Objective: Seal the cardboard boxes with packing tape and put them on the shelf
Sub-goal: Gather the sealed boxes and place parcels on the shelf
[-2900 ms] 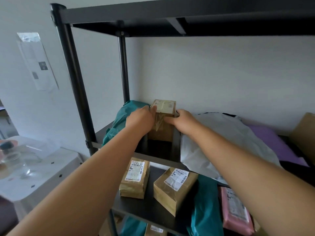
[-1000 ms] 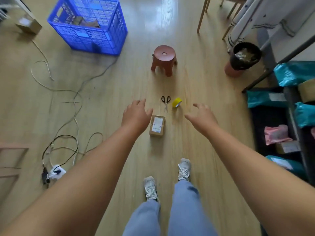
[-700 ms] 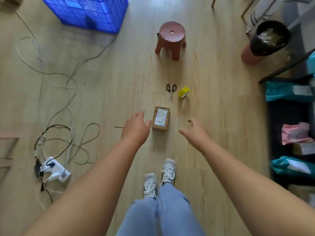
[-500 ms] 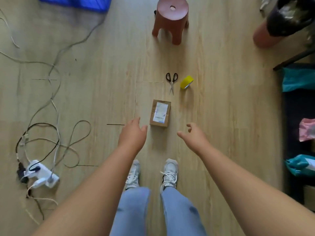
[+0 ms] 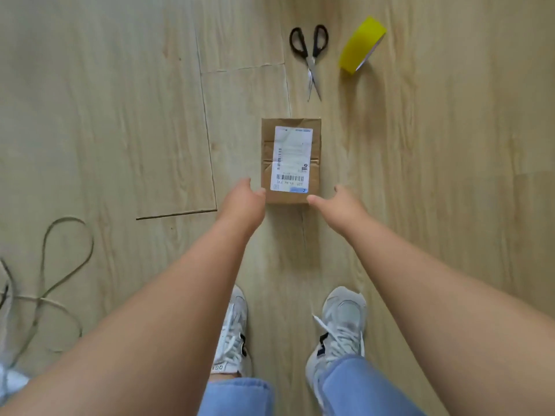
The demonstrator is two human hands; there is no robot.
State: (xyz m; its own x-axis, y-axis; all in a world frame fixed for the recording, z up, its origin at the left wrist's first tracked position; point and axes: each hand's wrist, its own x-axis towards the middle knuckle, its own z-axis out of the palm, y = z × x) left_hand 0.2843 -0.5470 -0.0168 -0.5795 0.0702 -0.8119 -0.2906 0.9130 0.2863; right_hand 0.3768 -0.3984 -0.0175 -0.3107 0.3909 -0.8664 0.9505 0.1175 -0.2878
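Observation:
A small brown cardboard box (image 5: 290, 161) with a white shipping label lies flat on the wooden floor in front of my feet. My left hand (image 5: 243, 198) is at the box's near left corner, fingers apart. My right hand (image 5: 339, 201) is at the near right corner, thumb out toward the box. Neither hand grips anything. Beyond the box lie black-handled scissors (image 5: 310, 57) and a roll of yellow packing tape (image 5: 362, 45) on its edge. The shelf is out of view.
Loose cables (image 5: 54, 265) loop over the floor at the left, and something white (image 5: 9, 382) shows at the lower left edge. My white sneakers (image 5: 341, 328) stand just short of the box.
I set a box on the shelf, then turned to the floor. My view has dropped closer, and both hands have come down to the near corners of the floor box.

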